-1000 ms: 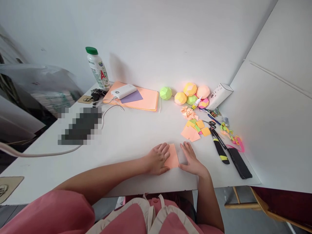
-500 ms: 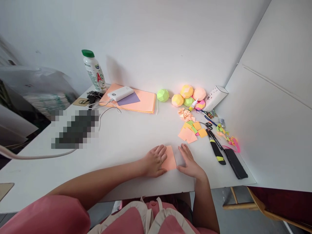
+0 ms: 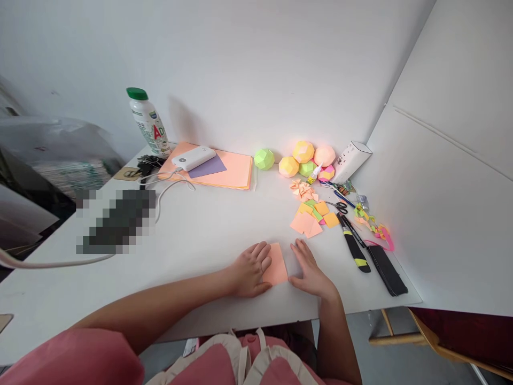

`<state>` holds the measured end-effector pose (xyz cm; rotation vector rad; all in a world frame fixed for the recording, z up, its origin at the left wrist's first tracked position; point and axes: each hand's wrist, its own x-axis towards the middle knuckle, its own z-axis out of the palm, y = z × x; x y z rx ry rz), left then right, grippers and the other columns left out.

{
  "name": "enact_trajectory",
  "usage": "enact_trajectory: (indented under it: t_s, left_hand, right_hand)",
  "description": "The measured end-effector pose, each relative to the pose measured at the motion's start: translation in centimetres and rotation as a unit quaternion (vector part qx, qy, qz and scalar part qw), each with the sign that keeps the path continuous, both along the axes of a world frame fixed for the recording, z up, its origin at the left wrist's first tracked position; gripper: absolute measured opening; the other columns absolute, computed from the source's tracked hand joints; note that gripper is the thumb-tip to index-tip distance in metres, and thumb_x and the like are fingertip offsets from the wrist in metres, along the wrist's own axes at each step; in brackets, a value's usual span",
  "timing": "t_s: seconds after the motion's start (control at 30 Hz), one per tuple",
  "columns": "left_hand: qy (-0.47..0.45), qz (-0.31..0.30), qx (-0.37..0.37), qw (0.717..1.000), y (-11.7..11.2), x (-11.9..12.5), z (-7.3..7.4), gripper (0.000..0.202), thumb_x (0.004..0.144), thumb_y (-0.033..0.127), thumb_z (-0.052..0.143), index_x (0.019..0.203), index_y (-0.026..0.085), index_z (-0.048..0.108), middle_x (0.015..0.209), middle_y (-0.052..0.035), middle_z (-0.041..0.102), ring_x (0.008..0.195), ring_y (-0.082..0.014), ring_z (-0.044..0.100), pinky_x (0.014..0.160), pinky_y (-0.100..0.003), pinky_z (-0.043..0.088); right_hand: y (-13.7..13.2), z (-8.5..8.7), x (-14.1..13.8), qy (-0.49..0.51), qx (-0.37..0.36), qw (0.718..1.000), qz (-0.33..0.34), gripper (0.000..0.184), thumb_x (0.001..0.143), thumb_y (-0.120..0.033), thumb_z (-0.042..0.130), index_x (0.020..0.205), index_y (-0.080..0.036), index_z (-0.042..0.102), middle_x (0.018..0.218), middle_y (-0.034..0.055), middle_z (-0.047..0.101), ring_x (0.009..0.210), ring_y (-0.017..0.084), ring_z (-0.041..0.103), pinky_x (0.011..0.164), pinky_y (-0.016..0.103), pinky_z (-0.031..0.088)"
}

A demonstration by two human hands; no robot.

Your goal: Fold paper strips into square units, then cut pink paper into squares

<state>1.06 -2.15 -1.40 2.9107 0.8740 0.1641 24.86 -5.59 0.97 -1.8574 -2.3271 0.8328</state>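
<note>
A peach-coloured square of paper (image 3: 276, 266) lies on the white table (image 3: 208, 224) near its front edge. My left hand (image 3: 251, 268) rests flat across the paper's left part, fingers stretched out and covering that side. On the other side, my right hand (image 3: 310, 271) lies with its fingers spread, its thumb tip at the paper's lower right corner. Beyond my right hand is a small pile of loose peach, orange and green paper squares (image 3: 306, 223).
Several faceted paper balls (image 3: 303, 152), a glue bottle (image 3: 314, 175) and folded peach pieces (image 3: 303, 190) sit at the back. Scissors (image 3: 341, 208), a black-and-yellow cutter (image 3: 356, 251) and a black case (image 3: 387, 270) lie right. A power bank (image 3: 194, 158) rests on peach sheets (image 3: 236, 171).
The view has shifted slightly, so everything on the table sits a little further left and lower. Both hands keep nearly the same pose around the paper.
</note>
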Motion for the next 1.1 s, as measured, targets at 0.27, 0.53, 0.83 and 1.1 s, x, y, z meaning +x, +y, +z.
enact_trajectory:
  t_s: [0.27, 0.53, 0.83, 1.1]
  left_hand:
    - [0.013, -0.002, -0.004, 1.0, -0.02, -0.08, 0.24, 0.065, 0.086, 0.059, 0.04, 0.115, 0.004, 0.057, 0.135, -0.025, 0.045, 0.128, -0.0397, 0.037, 0.105, -0.047, 0.027]
    - [0.002, -0.004, -0.007, 1.0, 0.01, -0.01, 0.3, 0.063, 0.085, 0.058, 0.043, 0.113, 0.003, 0.057, 0.134, -0.0255, 0.046, 0.128, -0.0405, 0.037, 0.105, -0.047, 0.026]
    - [0.007, -0.002, 0.004, 1.0, 0.0, -0.14, 0.08, 0.063, 0.085, 0.059, 0.041, 0.114, 0.006, 0.056, 0.135, -0.0233, 0.046, 0.128, -0.0394, 0.038, 0.105, -0.047, 0.027]
    - [0.008, -0.004, 0.008, 1.0, 0.06, -0.17, -0.27, 0.065, 0.086, 0.059, 0.04, 0.115, 0.004, 0.056, 0.135, -0.0254, 0.045, 0.128, -0.0404, 0.038, 0.105, -0.048, 0.027]
  right_hand:
    - [0.02, 0.25, -0.22, -0.001, -0.011, 1.0, -0.009, 0.086, 0.076, -0.026, 0.057, 0.149, -0.021, 0.014, 0.157, 0.0064, -0.003, 0.144, 0.022, -0.009, 0.117, 0.044, 0.01]
    - [0.03, 0.46, -0.4, 0.007, -0.027, 0.999, -0.021, 0.086, 0.074, -0.026, 0.056, 0.149, -0.018, 0.015, 0.157, 0.0061, -0.004, 0.144, 0.021, -0.01, 0.117, 0.043, 0.009]
    - [0.08, 0.55, -0.38, 0.013, -0.037, 0.999, -0.024, 0.087, 0.074, -0.027, 0.059, 0.149, -0.02, 0.014, 0.157, 0.0048, -0.005, 0.143, 0.021, -0.011, 0.117, 0.042, 0.007]
    - [0.0, 0.15, -0.26, 0.011, -0.021, 1.0, -0.018, 0.086, 0.074, -0.028, 0.056, 0.149, -0.017, 0.016, 0.157, 0.0059, -0.003, 0.144, 0.021, -0.009, 0.117, 0.043, 0.009]
